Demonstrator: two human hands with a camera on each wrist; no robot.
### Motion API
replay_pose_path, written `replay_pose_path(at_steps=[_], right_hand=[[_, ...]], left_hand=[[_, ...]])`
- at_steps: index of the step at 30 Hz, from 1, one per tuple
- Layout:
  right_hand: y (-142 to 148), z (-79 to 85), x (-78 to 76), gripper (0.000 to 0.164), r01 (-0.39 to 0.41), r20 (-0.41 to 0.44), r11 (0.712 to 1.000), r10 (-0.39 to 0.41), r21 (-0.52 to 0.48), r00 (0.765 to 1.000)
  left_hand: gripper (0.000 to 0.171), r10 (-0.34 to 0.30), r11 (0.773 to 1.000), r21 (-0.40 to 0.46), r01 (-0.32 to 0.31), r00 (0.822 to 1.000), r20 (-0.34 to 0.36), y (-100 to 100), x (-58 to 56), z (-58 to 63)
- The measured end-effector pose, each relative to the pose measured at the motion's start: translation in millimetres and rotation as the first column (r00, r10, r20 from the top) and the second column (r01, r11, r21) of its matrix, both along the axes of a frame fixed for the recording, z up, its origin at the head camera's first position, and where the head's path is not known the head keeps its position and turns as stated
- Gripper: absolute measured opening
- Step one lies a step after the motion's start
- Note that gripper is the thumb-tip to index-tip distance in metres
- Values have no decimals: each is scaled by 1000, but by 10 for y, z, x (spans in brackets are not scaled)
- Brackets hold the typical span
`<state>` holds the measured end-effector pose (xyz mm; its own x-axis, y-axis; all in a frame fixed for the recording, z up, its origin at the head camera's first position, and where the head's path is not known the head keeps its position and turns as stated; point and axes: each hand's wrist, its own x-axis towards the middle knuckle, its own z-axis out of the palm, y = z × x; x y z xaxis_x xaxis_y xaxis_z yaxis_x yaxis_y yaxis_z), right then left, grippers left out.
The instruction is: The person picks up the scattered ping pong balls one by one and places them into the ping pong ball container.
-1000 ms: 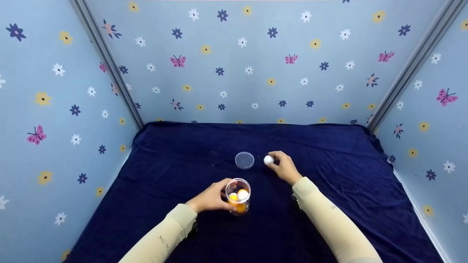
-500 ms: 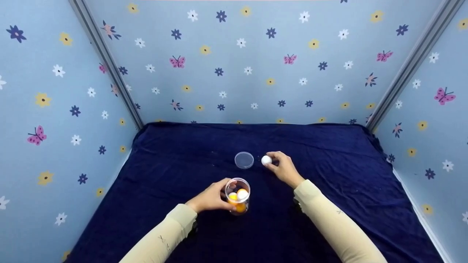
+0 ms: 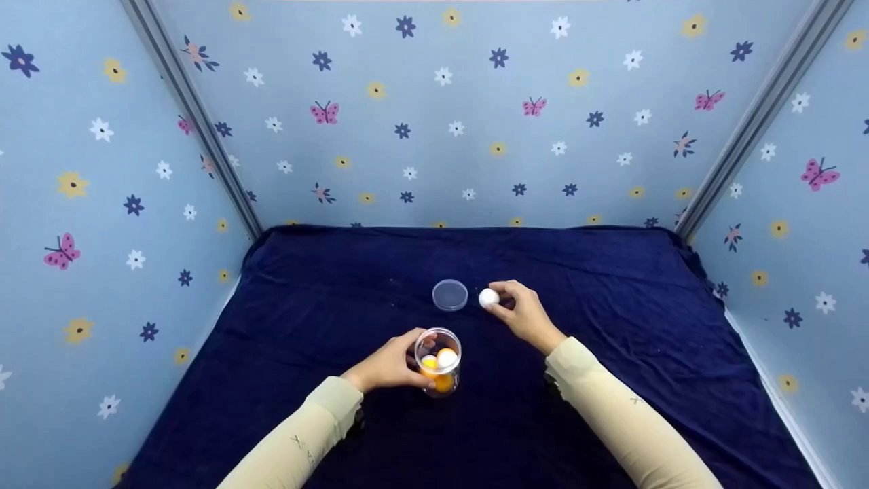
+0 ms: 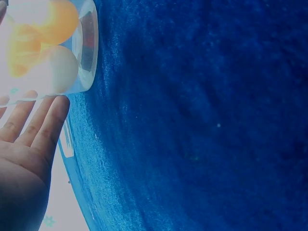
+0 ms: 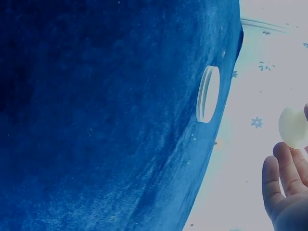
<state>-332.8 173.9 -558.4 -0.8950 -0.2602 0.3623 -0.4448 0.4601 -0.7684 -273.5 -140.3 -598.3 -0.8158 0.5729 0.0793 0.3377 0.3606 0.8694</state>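
My left hand (image 3: 390, 365) grips a clear plastic jar (image 3: 438, 346) from its left side, thumb in front and fingers behind. Inside the open-topped jar lie several orange and white balls (image 3: 442, 382), like ping-pong balls; the left wrist view shows a white ball (image 4: 63, 70) low against the wall. To the right, my right hand (image 3: 529, 317) pinches a white ball (image 3: 488, 298) between thumb and fingertips. That ball (image 5: 293, 127) appears raised off the cloth in the right wrist view. A clear round lid (image 3: 450, 295) lies flat just left of the pinched ball.
Dark blue cloth (image 3: 339, 272) covers the table, with wrinkles toward the right. Blue flowered panels (image 3: 468, 102) close off the back and both sides. Grey metal posts (image 3: 197, 122) stand at the rear corners.
My right hand has shifted slightly left with the white ball, closer to the lid. My left hand keeps its hold on the jar. The head view has moved a little.
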Motion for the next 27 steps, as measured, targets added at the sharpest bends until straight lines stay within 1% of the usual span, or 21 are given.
replay_pose_path(at_steps=[4,7,14,20,27], right_hand=[[-20,47,49,36,-22,-14,1000,22,-6,1000],[-35,72,87,35,-34,-41,999,34,6,999],[-67,95,158,33,-59,-86,998,58,-6,995],[-105,134,224,34,-84,-86,996,83,-6,993],[-160,169,315,33,-113,-88,993,110,-24,990]], left_hand=[[84,-2,1000,11,2,1000,6,0,3,-3],[83,-5,1000,15,5,1000,4,2,7,-5],[83,-7,1000,9,7,1000,-1,9,8,-9],[85,-6,1000,7,6,1000,5,10,3,-15],[83,-5,1000,12,5,1000,-4,10,1,-16]])
